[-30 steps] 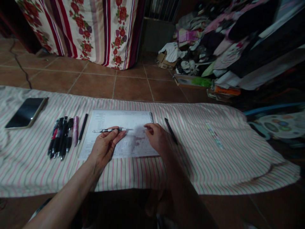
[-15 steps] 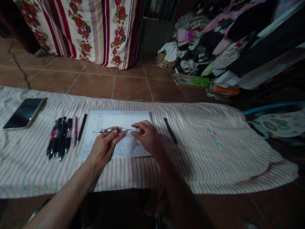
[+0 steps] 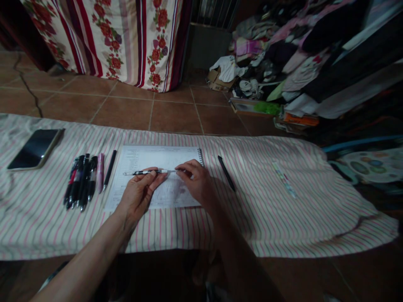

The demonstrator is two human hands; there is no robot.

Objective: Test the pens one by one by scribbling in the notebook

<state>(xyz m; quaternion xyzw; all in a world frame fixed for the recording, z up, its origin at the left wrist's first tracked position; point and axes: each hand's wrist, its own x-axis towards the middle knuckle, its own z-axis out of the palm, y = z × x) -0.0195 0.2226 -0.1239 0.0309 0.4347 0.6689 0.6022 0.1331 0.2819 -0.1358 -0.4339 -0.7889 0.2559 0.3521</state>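
Observation:
My left hand [image 3: 140,191] is closed on a black-and-white pen [image 3: 145,172], held level over a spiral notebook [image 3: 141,159] with written pages. My right hand [image 3: 195,181] pinches the pen's right end with its fingertips. The notebook lies on a pink-and-green striped cloth [image 3: 283,205] spread over the floor. A single black pen [image 3: 226,173] lies just right of the notebook, close to my right hand.
Left of the notebook lie a black pen [image 3: 109,169], a pink pen [image 3: 100,172] and a bundle of several dark pens [image 3: 80,181]. A phone [image 3: 34,148] rests at far left. A floral bedcover [image 3: 126,37] hangs behind; clothes and clutter [image 3: 283,58] pile at back right.
My right hand lifted off the notebook page and moved left to the pen's right end, where its fingertips now pinch it. My left hand stayed put with the pen.

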